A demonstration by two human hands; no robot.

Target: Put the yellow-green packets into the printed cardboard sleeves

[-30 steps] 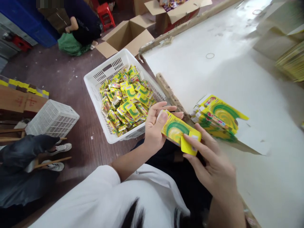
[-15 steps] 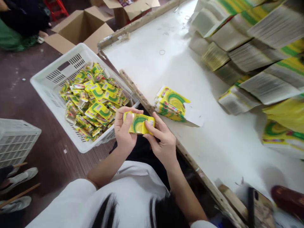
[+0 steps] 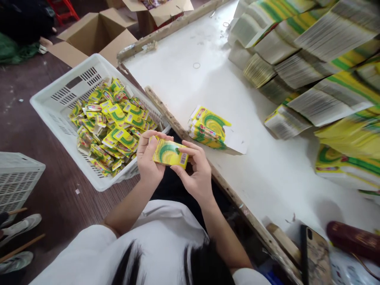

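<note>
Yellow printed card, glossy and folded into a flat oblong, forms the small carton (image 3: 170, 151) held above the lap, between the crate's near corner and the table's wood-trimmed edge. A green swirl fills its upper face, with a barcode at one end. The left hand (image 3: 150, 161) grips the other end, thumb pressed flat on the face and fingers bent round the far edge. The right hand (image 3: 197, 174) has its fingers half curled and slightly spread about the barcode end, the index fingertip at the face and the thumb at the lower edge.

White slotted plastic makes up the crate (image 3: 49, 105), which stands beside the table's corner stretch; inside, a loose heap of cartons (image 3: 118, 136) in the same print lies at all angles. On the smooth white table (image 3: 252, 166), just inside the edge nearest the hands, a stack of thin card blanks (image 3: 208, 128) leans over unevenly. Further in, toward the opposite side, dense bundles of blanks (image 3: 310, 75) show pale, ribbed edges. A patterned phone (image 3: 316, 253) and a dark red cylinder (image 3: 353, 239) lie by the near end of the trimmed edge. Beyond the crate sits an open corrugated cardboard box (image 3: 92, 37).
</note>
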